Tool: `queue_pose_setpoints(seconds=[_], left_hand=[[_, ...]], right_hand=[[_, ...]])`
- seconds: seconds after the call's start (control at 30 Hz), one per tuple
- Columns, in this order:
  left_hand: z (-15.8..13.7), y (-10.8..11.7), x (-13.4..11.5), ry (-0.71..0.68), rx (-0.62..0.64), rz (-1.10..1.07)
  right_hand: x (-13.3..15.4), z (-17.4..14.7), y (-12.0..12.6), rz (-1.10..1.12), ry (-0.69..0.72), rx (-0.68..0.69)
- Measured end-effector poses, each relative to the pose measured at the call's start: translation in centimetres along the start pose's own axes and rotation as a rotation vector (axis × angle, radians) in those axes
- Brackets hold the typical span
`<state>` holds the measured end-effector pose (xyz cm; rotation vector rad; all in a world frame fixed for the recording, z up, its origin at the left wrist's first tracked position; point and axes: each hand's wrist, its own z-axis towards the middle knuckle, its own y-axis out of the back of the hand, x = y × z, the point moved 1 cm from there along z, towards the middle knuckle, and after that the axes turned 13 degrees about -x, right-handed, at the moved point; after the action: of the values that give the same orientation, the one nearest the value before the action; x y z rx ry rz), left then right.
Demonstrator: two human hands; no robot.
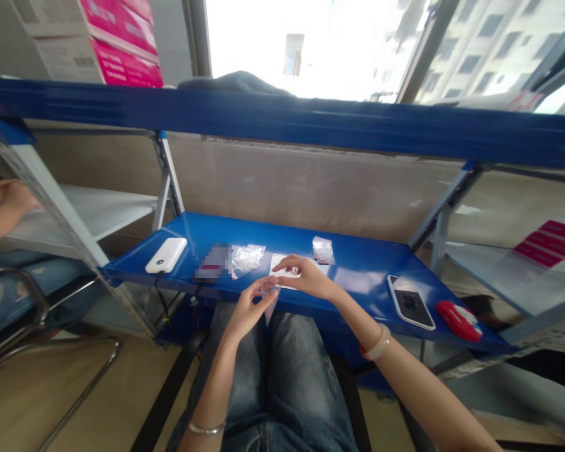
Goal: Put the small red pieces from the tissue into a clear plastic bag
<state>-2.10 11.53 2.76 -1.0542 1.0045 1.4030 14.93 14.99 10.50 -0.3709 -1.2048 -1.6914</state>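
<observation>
My left hand (250, 306) pinches a small clear plastic bag (270, 306) at the front edge of the blue shelf (362, 276). The bag hangs point down above my lap. Just over its top, my right hand (306, 277) has its thumb and fingertips brought together; whatever is between them is too small to make out. Under the right hand lies a white sheet (277, 260) with small reddish bits on it. To the left is a clear bag with whitish contents (247, 260), and a similar small bag (322, 250) sits behind my right hand.
A white power bank (166, 255) with a cable lies at the left, beside a blurred-out item (215, 262). At the right are a phone (410, 302) and a red packet (457, 320). An upper blue beam (282, 119) crosses above. Another person's hand (10, 199) shows at far left.
</observation>
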Motion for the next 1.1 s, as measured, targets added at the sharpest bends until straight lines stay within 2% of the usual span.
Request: queue_pose_setpoints(seconds=[0.1, 0.2, 0.33, 0.4, 0.5, 0.63, 0.77, 0.9, 1.1], left_hand=[[0.0, 0.2, -0.3, 0.019, 0.009, -0.044], [0.0, 0.4, -0.6, 0.065, 0.007, -0.129], [-0.2, -0.1, -0.8, 0.150, -0.049, -0.282], [-0.4, -0.6, -1.0, 0.207, -0.043, -0.371], [-0.7, -1.2, -1.4, 0.275, 0.009, -0.447], [-1.0, -1.4, -1.8, 0.255, 0.031, -0.374], [-0.9, -1.2, -1.6, 0.206, -0.048, -0.345], [-0.8, -0.9, -1.4, 0.166, -0.142, -0.267], [-0.9, -0.4, -2.0, 0.072, -0.148, -0.092]], right_hand=[[0.0, -0.4, 0.0, 0.059, -0.063, -0.030], [-1.1, -1.0, 0.0, 0.175, -0.194, -0.072], [-2.3, -2.8, -1.4, 0.352, -0.373, -0.013], [-2.2, -3.9, -2.5, 0.444, -0.410, 0.010], [-1.5, -5.0, -3.8, 0.522, -0.421, -0.080], [-1.0, -6.0, -4.7, 0.576, -0.449, -0.289], [-1.1, -7.0, -4.9, 0.629, -0.505, -0.466], [-1.3, -7.5, -4.7, 0.666, -0.534, -0.532], [-1.3, -7.6, -4.5, 0.677, -0.520, -0.537]])
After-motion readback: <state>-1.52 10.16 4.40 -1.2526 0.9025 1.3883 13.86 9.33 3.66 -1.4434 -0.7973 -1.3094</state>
